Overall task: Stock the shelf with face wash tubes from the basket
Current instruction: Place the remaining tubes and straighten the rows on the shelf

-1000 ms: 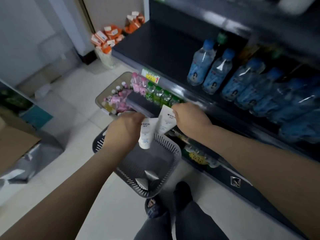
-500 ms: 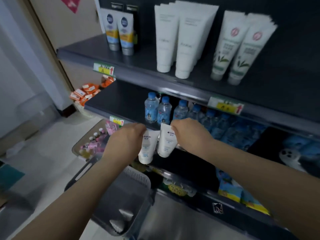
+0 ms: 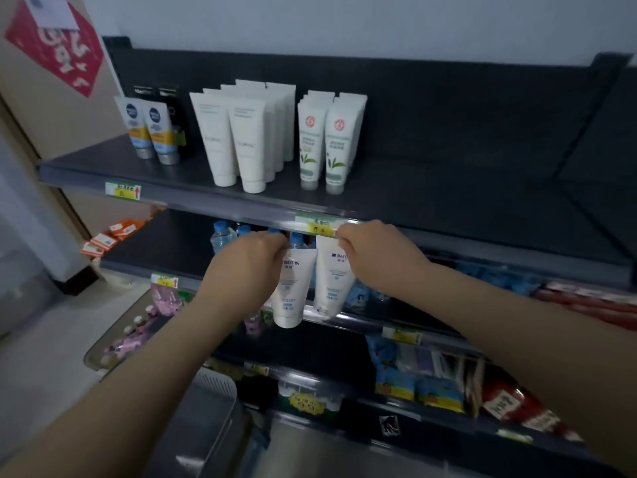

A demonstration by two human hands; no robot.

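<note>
- Head camera is the only view, so everything below comes from it.
- Left hand pinches the crimped end of a white plastic face wash tube with blue print, fingers curled tight on it. Right hand does the same with a second matching white tube just beside it. Both tubes hang cap-down.
- What changed: a second ago both tubes were low over the dark grey slotted plastic basket. Now they're up at the front lip of the dark grey top shelf, right under the yellow price label.
- So I'd say the pick-up is done and placing comes next; neither tube is on the shelf yet.
- There's a bare stretch of shelf right of the white tubes with green leaf print, which looks like the obvious landing spot.
- Basket is just a blurry edge at the bottom now, so I can't tell what's left in it.
</note>
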